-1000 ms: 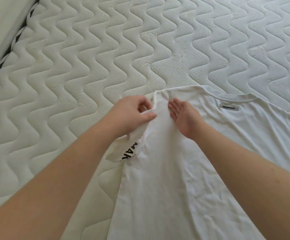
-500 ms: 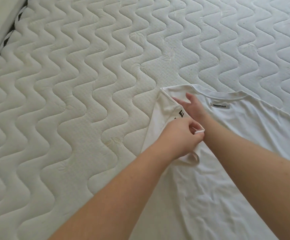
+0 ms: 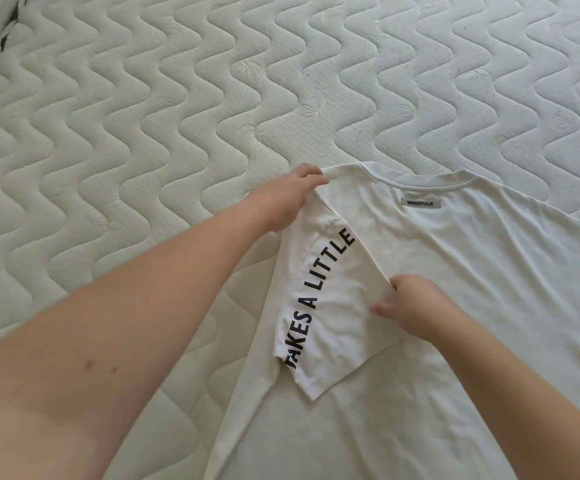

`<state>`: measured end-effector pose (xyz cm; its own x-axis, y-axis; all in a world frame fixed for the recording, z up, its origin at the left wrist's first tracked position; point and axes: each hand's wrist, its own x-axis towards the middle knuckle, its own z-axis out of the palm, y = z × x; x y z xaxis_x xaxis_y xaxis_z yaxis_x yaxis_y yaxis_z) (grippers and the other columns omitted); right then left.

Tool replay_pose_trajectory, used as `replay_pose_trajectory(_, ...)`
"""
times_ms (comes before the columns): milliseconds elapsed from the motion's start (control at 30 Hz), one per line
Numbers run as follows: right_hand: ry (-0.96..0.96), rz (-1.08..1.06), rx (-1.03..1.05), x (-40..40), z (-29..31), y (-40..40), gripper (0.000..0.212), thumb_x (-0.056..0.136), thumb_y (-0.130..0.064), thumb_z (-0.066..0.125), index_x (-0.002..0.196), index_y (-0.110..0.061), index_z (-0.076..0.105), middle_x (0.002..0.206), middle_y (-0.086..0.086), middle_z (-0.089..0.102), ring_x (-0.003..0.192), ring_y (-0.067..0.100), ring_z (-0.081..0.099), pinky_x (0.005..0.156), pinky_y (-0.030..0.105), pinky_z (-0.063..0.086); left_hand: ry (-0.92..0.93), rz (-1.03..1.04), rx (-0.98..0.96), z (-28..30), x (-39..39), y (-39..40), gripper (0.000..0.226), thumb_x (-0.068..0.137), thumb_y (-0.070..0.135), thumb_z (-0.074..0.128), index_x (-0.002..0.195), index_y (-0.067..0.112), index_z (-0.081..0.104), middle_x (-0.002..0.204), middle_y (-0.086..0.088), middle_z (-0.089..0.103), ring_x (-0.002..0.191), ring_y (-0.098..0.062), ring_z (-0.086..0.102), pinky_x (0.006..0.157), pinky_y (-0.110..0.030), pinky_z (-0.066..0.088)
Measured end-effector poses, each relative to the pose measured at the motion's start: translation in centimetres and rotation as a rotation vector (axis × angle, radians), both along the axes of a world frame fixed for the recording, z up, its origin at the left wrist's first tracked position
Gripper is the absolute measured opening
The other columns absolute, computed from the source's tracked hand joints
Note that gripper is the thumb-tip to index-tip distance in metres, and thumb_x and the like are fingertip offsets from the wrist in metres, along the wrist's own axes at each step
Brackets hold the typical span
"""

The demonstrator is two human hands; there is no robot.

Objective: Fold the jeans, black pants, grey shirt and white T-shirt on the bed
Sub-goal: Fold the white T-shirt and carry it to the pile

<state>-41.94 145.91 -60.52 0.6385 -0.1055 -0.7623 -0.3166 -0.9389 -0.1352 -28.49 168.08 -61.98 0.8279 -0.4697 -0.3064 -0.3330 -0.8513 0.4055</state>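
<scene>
T-shirt [image 3: 455, 306] flat on mattress [image 3: 143, 150], near its front edge, collar away. Sleeve [image 3: 330, 306] folded inward over body. Left hand [image 3: 281, 199] fingers curled, pinching shoulder corner. Right hand [image 3: 416, 306] fingers curled on sleeve hem, thumb on top.

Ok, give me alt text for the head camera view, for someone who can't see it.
Two bare hands fold a white cotton T-shirt on a white wave-quilted mattress. The left hand grips the shoulder edge, and the right hand holds down the folded-in sleeve, printed "TAKES A LITTLE" in black. A small grey neck label shows at the collar.
</scene>
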Motion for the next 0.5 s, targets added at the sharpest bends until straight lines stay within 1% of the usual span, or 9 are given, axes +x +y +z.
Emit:
replay_pose_trajectory(100, -0.111, -0.158, 0.17, -1.6, 1.0, -1.0, 0.019, 0.091, -0.038, 0.063, 0.085, -0.022, 0.055, 0.085, -0.001, 0.06, 0.072, 0.015, 0.056, 0.051, 0.024, 0.04, 0.02, -0.178, 0.179, -0.2, 2.9, -1.2, 0.04, 0.094, 0.007, 0.055, 0.13, 0.022, 0.055, 0.135, 0.0, 0.048, 0.115, -0.025, 0.055, 0.085, -0.034, 0.044)
replay_pose_trajectory(167, -0.197, -0.254, 0.267, -2.0, 2.1, -1.7, 0.018, 0.09, -0.037, 0.065, 0.081, -0.024, 0.057, 0.08, -0.002, 0.062, 0.065, 0.01, 0.056, 0.04, 0.015, 0.034, -0.003, -0.23, 0.242, 0.0, 4.3, -1.8, 0.024, 0.092, 0.016, 0.06, 0.115, 0.022, 0.061, 0.12, -0.002, 0.056, 0.107, -0.025, 0.057, 0.08, -0.034, 0.044)
replay_pose_trajectory(200, -0.236, -0.288, 0.313, -2.0, 2.6, -2.1, 0.016, 0.089, -0.036, 0.067, 0.081, -0.024, 0.06, 0.078, -0.003, 0.064, 0.063, 0.008, 0.058, 0.038, 0.012, 0.034, -0.018, -0.237, 0.266, 0.1, 5.0, -2.0, 0.016, 0.092, 0.022, 0.061, 0.108, 0.023, 0.062, 0.115, -0.002, 0.059, 0.101, -0.024, 0.057, 0.076, -0.034, 0.043)
replay_pose_trajectory(233, -0.267, -0.324, 0.369, -1.9, 3.2, -2.4, 0.014, 0.087, -0.035, 0.069, 0.081, -0.023, 0.063, 0.075, -0.002, 0.066, 0.06, 0.007, 0.059, 0.039, 0.01, 0.035, -0.021, -0.232, 0.279, 0.1, 5.4, -2.1, 0.009, 0.093, 0.028, 0.061, 0.101, 0.024, 0.061, 0.11, -0.002, 0.061, 0.094, -0.023, 0.056, 0.072, -0.032, 0.041)
replay_pose_trajectory(267, -0.282, -0.376, 0.44, -1.8, 3.7, -2.8, 0.012, 0.086, -0.032, 0.071, 0.081, -0.023, 0.066, 0.072, -0.001, 0.068, 0.058, 0.006, 0.062, 0.041, 0.009, 0.038, -0.016, -0.217, 0.277, 0.0, 5.8, -2.2, 0.009, 0.093, 0.033, 0.061, 0.097, 0.025, 0.058, 0.106, -0.002, 0.062, 0.085, -0.021, 0.054, 0.067, -0.031, 0.038)
replay_pose_trajectory(333, -0.263, -0.496, 0.552, -1.4, 4.4, -3.9, 0.008, 0.084, -0.029, 0.074, 0.083, -0.022, 0.071, 0.071, -0.001, 0.072, 0.057, 0.01, 0.067, 0.048, 0.016, 0.049, 0.003, -0.177, 0.264, -0.3, 6.3, -2.3, 0.018, 0.093, 0.042, 0.06, 0.094, 0.025, 0.053, 0.101, -0.004, 0.061, 0.07, -0.017, 0.051, 0.059, -0.029, 0.034)
replay_pose_trajectory(367, -0.256, -0.521, 0.546, -1.1, 4.5, -4.6, 0.008, 0.083, -0.03, 0.074, 0.084, -0.022, 0.072, 0.071, -0.003, 0.073, 0.056, 0.013, 0.068, 0.049, 0.021, 0.051, 0.008, -0.161, 0.265, -0.6, 6.4, -2.4, 0.023, 0.093, 0.045, 0.059, 0.096, 0.023, 0.054, 0.101, -0.004, 0.061, 0.07, -0.017, 0.051, 0.06, -0.029, 0.034)
replay_pose_trajectory(433, -0.282, -0.525, 0.446, -0.6, 3.9, -6.2, 0.012, 0.082, -0.034, 0.075, 0.083, -0.023, 0.071, 0.069, -0.003, 0.073, 0.05, 0.015, 0.066, 0.051, 0.025, 0.05, -0.003, -0.136, 0.283, -1.2, 6.5, -2.7, 0.031, 0.092, 0.049, 0.059, 0.102, 0.02, 0.057, 0.103, -0.006, 0.06, 0.082, -0.022, 0.051, 0.067, -0.031, 0.038)
replay_pose_trajectory(500, -0.343, -0.546, 0.349, -0.2, 2.7, -7.6, 0.016, 0.08, -0.037, 0.076, 0.083, -0.022, 0.07, 0.071, -0.003, 0.072, 0.054, 0.015, 0.067, 0.053, 0.026, 0.046, -0.027, -0.106, 0.281, -1.8, 6.4, -2.9, 0.033, 0.09, 0.051, 0.06, 0.101, 0.02, 0.058, 0.104, -0.006, 0.061, 0.09, -0.026, 0.053, 0.07, -0.033, 0.039)
